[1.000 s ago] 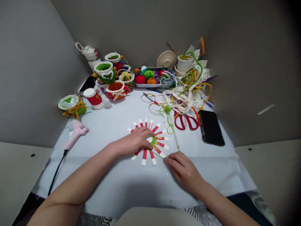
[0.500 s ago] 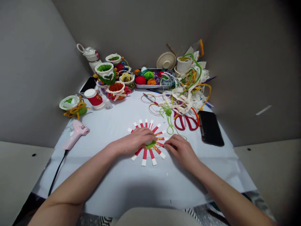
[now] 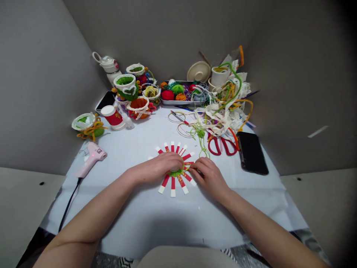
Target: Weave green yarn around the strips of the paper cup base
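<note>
A paper cup [image 3: 173, 183] lies flattened, its red and white wall cut into strips that spread out like rays. Green yarn [image 3: 176, 173] is wound around its round base. My left hand [image 3: 164, 164] rests over the base with its fingers curled onto it. At the right side of the strips my right hand [image 3: 208, 174] has thumb and forefinger pinched together on what looks like the thin green yarn. Loose loops of that yarn run back to a small green yarn ball [image 3: 200, 133] beyond my right hand.
Red-handled scissors [image 3: 214, 146] and a black phone [image 3: 253, 152] lie to the right. A pink glue gun [image 3: 90, 160] is at left, its cord trailing. Decorated cups [image 3: 139, 108], a yarn tray [image 3: 182, 103] and a lace pile [image 3: 223, 115] stand behind.
My right hand has moved slightly left, closer to the cup's base, drawing the green yarn loops with it. The cup has turned a little under my left hand.
</note>
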Demonstrator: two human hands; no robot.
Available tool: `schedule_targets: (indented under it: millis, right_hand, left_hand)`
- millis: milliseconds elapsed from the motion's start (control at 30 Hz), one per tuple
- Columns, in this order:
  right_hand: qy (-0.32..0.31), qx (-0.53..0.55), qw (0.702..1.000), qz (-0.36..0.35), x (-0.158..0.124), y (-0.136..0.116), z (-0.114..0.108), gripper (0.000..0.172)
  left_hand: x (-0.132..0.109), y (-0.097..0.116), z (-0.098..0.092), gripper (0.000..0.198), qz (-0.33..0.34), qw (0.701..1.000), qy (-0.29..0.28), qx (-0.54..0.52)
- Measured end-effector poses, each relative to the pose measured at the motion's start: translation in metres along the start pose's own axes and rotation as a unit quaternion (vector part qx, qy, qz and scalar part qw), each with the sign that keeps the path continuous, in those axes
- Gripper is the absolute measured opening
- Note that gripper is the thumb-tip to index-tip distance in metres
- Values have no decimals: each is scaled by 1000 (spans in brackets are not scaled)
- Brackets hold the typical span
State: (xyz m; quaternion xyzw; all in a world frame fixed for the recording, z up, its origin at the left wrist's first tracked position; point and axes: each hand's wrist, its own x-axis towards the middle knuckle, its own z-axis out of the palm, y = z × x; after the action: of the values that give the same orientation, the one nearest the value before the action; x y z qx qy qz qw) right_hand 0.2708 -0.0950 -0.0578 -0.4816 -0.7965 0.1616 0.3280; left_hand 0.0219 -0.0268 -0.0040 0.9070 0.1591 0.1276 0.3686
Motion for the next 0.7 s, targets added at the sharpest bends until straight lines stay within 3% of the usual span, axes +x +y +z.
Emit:
schedule_targets:
  millis: [167, 333, 533, 600, 700]
  right_hand:
    - [-11, 16, 1000, 8, -2, -1, 4, 15]
    - [-12, 13, 1000, 11, -3, 1, 5, 14]
    - [-5, 2, 1000, 13, -2, 0, 5, 14]
    - [-10, 5, 1000, 10, -3, -1, 3, 13]
    - [-15, 25, 999, -18, -7, -6, -2, 12]
  left_hand:
    - [-1, 0, 1, 30, 1, 1000, 1, -10]
    - [4, 1, 16, 17, -79, 995, 45, 33]
    - [5, 0, 26, 34, -169, 974, 109, 102]
    - [4, 0, 23, 34, -180, 971, 102, 116]
    - [3, 0, 16, 30, -144, 981, 66, 115]
